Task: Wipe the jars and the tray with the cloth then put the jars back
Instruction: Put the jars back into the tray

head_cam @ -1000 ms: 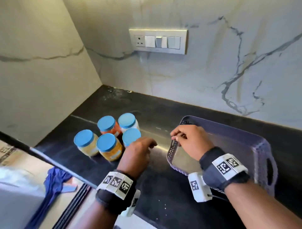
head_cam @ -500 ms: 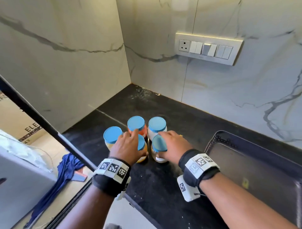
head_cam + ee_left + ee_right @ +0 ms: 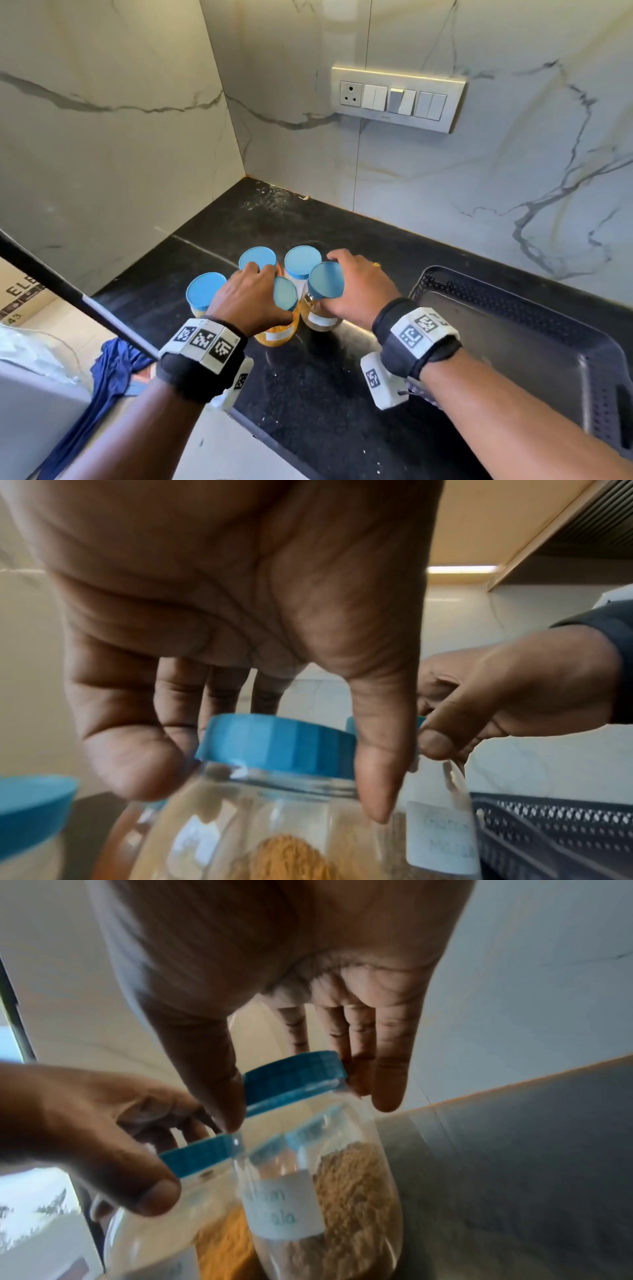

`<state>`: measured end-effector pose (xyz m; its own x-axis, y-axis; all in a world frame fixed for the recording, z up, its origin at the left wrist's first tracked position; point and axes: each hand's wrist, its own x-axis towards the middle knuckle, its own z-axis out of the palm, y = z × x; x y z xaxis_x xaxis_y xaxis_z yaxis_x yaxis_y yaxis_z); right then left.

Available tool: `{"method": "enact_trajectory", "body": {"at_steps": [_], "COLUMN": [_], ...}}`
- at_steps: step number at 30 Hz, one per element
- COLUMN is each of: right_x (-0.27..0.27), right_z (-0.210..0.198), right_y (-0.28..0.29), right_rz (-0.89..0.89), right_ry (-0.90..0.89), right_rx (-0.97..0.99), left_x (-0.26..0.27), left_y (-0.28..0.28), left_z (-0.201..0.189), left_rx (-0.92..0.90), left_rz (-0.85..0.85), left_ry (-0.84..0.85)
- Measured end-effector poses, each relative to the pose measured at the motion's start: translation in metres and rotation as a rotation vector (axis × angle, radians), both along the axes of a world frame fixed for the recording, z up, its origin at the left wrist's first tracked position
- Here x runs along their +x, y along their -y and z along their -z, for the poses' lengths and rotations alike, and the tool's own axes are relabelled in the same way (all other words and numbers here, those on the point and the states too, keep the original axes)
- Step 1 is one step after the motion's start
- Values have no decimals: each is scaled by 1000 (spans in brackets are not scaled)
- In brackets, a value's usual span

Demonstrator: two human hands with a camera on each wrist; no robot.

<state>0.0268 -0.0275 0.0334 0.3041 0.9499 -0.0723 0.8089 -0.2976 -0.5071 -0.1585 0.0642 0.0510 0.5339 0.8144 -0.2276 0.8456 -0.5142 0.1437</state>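
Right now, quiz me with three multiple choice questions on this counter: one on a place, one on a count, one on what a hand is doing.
1. Where is the tray relative to the jars?
A. left
B. right
C. under them

2. How many blue lids show in the head view?
A. three
B. five
C. seven

3. What is the left hand doing?
A. gripping the orange-filled jar
B. holding a cloth
C. resting flat in the tray

Answers: 1 B, it sits off to their right. 2 B, five lids cluster together. 3 A, fingers and thumb clasp it below the lid.
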Motion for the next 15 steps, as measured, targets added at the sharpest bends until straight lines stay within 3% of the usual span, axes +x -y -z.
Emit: {"method": "enact_trajectory", "body": {"at_steps": [8, 15], "right_x": [107, 167], "right_z": [-57, -27], "right_y": [75, 128], "right_rz": [412, 626], "right_ry": [18, 76], "right_rx": [142, -78], "left_x": [99, 226], "left_y": [7, 41], "left_z": [-63, -29], "left_rx": [32, -5], "left_rz": [267, 594], "left_ry": [217, 164]}}
